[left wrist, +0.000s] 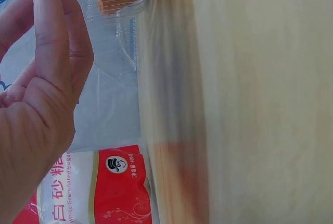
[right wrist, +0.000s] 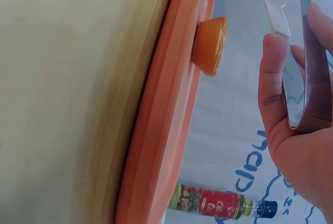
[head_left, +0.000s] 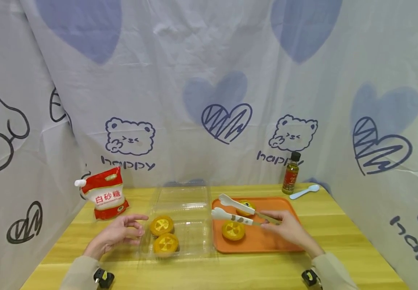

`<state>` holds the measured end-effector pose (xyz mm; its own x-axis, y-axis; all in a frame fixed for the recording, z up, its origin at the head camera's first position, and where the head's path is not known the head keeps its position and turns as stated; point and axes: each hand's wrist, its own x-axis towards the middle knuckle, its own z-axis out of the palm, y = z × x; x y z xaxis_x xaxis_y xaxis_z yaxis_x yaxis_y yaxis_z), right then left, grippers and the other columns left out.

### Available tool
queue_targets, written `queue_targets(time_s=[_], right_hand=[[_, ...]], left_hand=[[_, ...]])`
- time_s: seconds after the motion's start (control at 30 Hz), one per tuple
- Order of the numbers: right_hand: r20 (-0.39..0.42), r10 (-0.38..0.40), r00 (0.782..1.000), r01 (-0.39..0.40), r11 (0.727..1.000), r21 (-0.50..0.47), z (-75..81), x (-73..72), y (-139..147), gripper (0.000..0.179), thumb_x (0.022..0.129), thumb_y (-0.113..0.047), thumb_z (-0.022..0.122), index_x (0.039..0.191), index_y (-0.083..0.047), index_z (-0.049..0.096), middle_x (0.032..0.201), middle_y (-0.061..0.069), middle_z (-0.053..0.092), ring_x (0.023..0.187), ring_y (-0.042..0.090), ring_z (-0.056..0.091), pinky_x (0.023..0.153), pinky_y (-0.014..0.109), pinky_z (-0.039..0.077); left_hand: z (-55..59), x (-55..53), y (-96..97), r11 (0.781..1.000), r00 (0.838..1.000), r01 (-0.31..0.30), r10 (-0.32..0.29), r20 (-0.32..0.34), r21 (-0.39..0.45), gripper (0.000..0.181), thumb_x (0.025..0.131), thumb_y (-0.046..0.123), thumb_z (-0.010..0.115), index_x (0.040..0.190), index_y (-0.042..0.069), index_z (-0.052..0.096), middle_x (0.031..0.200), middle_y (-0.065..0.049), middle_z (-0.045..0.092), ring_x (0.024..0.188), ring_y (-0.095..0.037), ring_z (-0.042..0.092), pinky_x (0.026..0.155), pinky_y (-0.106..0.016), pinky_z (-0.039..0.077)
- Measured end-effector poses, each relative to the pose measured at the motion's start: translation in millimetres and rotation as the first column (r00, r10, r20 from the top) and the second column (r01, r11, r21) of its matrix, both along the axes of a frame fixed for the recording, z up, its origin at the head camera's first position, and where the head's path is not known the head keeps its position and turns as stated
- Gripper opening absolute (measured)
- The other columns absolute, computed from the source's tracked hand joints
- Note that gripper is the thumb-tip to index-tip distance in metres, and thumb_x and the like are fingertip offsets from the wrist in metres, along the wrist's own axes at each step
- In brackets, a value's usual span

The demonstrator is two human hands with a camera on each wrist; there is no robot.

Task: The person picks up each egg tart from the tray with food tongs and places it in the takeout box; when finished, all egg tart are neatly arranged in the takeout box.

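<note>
My right hand holds a pair of food tongs above an orange tray; their white tips are spread apart with nothing between them. Two egg tarts lie on the tray: a front one and a rear one, partly hidden by the tongs. My left hand is beside the left edge of a clear plastic box, its fingers loosely bent and holding nothing. Inside the box, at its left, sit two more tarts, one behind the other. The box's lid stands opened at the back.
A red and white bag of granulated sugar with a white spout stands at the back left. At the back right are a small oil bottle with a black cap and a pale blue spoon. A printed cloth hangs behind the wooden table.
</note>
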<state>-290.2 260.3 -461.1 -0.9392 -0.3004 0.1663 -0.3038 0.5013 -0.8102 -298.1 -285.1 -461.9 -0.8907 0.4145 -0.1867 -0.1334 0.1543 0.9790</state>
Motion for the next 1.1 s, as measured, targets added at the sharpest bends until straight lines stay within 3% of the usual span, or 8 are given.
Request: queue_targets(time_s=[0.13, 0.23, 0.33, 0.43, 0.57, 0.87, 1.1], right_hand=[[-0.009, -0.014, 1.000, 0.014, 1.000, 0.011, -0.4, 0.5, 5, 0.050, 0.085, -0.033, 0.076, 0.128, -0.010, 0.066, 0.126, 0.007, 0.067, 0.122, 0.033, 0.058, 0.106, 0.058, 0.042], [-0.008, -0.019, 1.000, 0.019, 1.000, 0.017, -0.9, 1.3, 10, 0.050, 0.085, -0.032, 0.076, 0.129, -0.011, 0.065, 0.126, 0.006, 0.067, 0.116, 0.031, 0.061, 0.103, 0.050, 0.048], [0.010, -0.019, 1.000, 0.019, 1.000, 0.012, -1.9, 1.8, 15, 0.051, 0.085, -0.031, 0.076, 0.130, -0.010, 0.064, 0.122, 0.010, 0.069, 0.104, 0.023, 0.065, 0.090, 0.034, 0.054], [0.031, -0.047, 0.998, 0.047, 0.999, -0.001, -3.4, 2.1, 19, 0.052, 0.084, -0.030, 0.077, 0.130, -0.009, 0.064, 0.115, 0.013, 0.071, 0.094, 0.013, 0.065, 0.071, 0.023, 0.053], [0.061, -0.101, 0.993, 0.103, 0.994, -0.027, -4.5, 2.6, 24, 0.053, 0.083, -0.029, 0.078, 0.129, -0.007, 0.064, 0.112, 0.016, 0.071, 0.089, 0.011, 0.064, 0.058, 0.023, 0.050], [0.046, -0.148, 0.988, 0.148, 0.989, -0.007, -2.7, 6.4, 37, 0.057, 0.084, -0.025, 0.077, 0.133, -0.003, 0.060, 0.121, 0.019, 0.068, 0.082, 0.009, 0.064, 0.051, 0.025, 0.049], [-0.026, -0.183, 0.983, 0.185, 0.980, 0.077, -7.0, 5.0, 43, 0.056, 0.085, -0.029, 0.077, 0.133, -0.006, 0.061, 0.122, 0.014, 0.068, 0.097, 0.018, 0.067, 0.056, 0.022, 0.046]], left_hand=[[-0.1, 1.0, -0.1, 1.000, 1.000, 0.000, 0.000, 0.008, 0.006, 0.068, 0.088, 0.004, 0.068, 0.145, -0.009, 0.033, 0.096, -0.005, 0.061, 0.083, -0.018, 0.065, 0.076, -0.036, 0.062], [0.6, 0.6, 0.4, 1.000, 1.000, -0.001, 0.001, 0.021, 0.006, 0.067, 0.089, 0.004, 0.068, 0.145, -0.008, 0.033, 0.096, -0.005, 0.061, 0.082, -0.018, 0.065, 0.076, -0.035, 0.062], [0.3, 0.2, 0.5, 1.000, 1.000, -0.006, 0.006, 0.027, 0.007, 0.067, 0.089, 0.004, 0.068, 0.145, -0.008, 0.033, 0.096, -0.005, 0.061, 0.082, -0.018, 0.065, 0.075, -0.035, 0.062], [0.4, 0.3, 0.6, 1.000, 1.000, -0.007, 0.006, 0.025, 0.008, 0.068, 0.089, 0.004, 0.068, 0.145, -0.008, 0.033, 0.096, -0.005, 0.061, 0.081, -0.017, 0.065, 0.075, -0.034, 0.062], [1.3, 0.3, 0.4, 1.000, 1.000, -0.005, 0.005, 0.021, 0.007, 0.068, 0.088, 0.004, 0.068, 0.145, -0.009, 0.032, 0.096, -0.005, 0.061, 0.081, -0.018, 0.065, 0.074, -0.034, 0.062], [3.9, 1.2, 1.4, 1.000, 1.000, -0.001, 0.001, 0.016, 0.007, 0.068, 0.089, 0.004, 0.068, 0.145, -0.009, 0.032, 0.097, -0.005, 0.060, 0.082, -0.018, 0.065, 0.075, -0.035, 0.062], [2.0, 1.2, -0.1, 1.000, 1.000, -0.001, 0.001, 0.012, 0.011, 0.068, 0.089, 0.004, 0.068, 0.146, -0.009, 0.032, 0.097, -0.005, 0.060, 0.083, -0.018, 0.065, 0.076, -0.035, 0.062]])
